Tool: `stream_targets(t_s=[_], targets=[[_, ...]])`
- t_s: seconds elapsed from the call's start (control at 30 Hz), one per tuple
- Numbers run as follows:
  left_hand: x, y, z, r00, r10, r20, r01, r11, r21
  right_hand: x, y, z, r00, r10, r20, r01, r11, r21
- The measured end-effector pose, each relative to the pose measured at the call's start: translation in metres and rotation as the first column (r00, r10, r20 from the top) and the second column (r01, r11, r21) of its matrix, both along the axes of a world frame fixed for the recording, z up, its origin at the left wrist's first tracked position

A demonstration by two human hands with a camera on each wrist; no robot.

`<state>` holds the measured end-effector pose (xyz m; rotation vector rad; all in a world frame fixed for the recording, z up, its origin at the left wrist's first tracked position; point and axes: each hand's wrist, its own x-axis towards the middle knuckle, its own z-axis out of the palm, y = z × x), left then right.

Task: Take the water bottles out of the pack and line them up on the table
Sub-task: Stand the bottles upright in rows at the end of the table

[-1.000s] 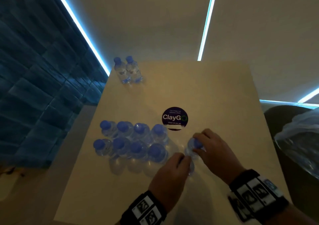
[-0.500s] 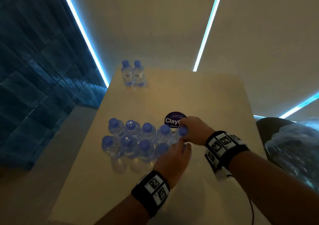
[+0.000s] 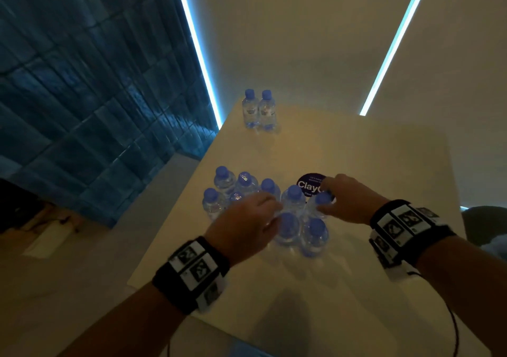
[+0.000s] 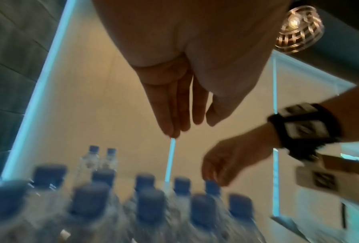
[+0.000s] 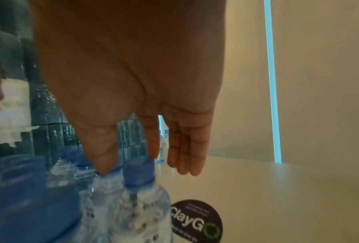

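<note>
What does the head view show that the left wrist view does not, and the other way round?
Only the head view shows the round dark sticker on the table, partly hidden by the right hand, and the back of the left hand over the near bottles.

Only the left wrist view shows a woven lamp overhead and the left hand's straight fingers, holding nothing.

Both show the bottle cluster, the two far bottles and the right hand at a blue cap.
</note>
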<state>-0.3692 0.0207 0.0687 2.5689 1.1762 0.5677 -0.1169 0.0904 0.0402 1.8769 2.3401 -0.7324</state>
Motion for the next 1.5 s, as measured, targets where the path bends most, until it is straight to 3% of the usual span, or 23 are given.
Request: stream_targets(t_s=[0.13, 0.23, 0.3, 0.4, 0.47, 0.6, 0.8, 0.93, 1.13, 1.37, 1.5], targets=[[-0.068, 0.046, 0.025, 0.980, 0.189, -0.057, -0.194, 0.975, -0.108, -0.017, -0.003, 0.035, 0.992, 0.083, 0.098, -0.081, 0.996, -0.026], [-0.101, 0.086, 0.027, 0.954, 0.290, -0.078, -0.300, 0.935, -0.187, -0.061, 0.002, 0.069, 0.987, 0.163, 0.008, -0.163, 0.983, 0.083], [-0.110, 0.108, 0.019, 0.950, 0.264, -0.164, -0.295, 0.934, -0.202, -0.101, 0.007, 0.082, 0.975, 0.213, -0.066, -0.201, 0.968, 0.150], [-0.111, 0.134, -0.006, 0.929, 0.164, -0.332, -0.256, 0.932, -0.256, -0.160, 0.022, 0.081, 0.968, 0.250, 0.001, -0.246, 0.950, 0.194], [-0.111, 0.146, -0.023, 0.912, 0.079, -0.403, -0.221, 0.921, -0.320, -0.191, 0.038, 0.069, 0.974, 0.207, 0.091, -0.216, 0.970, 0.107], [-0.109, 0.170, -0.039, 0.915, -0.081, -0.395, -0.068, 0.934, -0.349, -0.221, 0.074, 0.037, 0.944, 0.220, 0.245, -0.190, 0.972, -0.138], [-0.127, 0.199, -0.058, 0.888, -0.242, -0.390, 0.108, 0.936, -0.334, -0.223, 0.089, 0.013, 0.946, 0.215, 0.241, -0.179, 0.970, -0.162], [-0.133, 0.223, -0.040, 0.892, -0.282, -0.352, 0.153, 0.923, -0.353, -0.206, 0.101, 0.033, 0.975, 0.113, 0.192, -0.100, 0.992, -0.076], [-0.122, 0.291, -0.006, 0.888, -0.193, -0.418, 0.100, 0.967, -0.235, -0.171, 0.156, 0.081, 0.995, 0.008, 0.103, -0.003, 0.999, -0.045], [-0.089, 0.356, -0.032, 0.896, -0.032, -0.442, -0.070, 0.975, -0.211, -0.167, 0.237, 0.019, 0.970, -0.061, 0.237, 0.067, 0.998, -0.018], [-0.074, 0.380, -0.047, 0.938, 0.062, -0.340, -0.114, 0.984, -0.134, -0.167, 0.272, 0.004, 0.978, -0.144, 0.154, 0.125, 0.984, 0.131]])
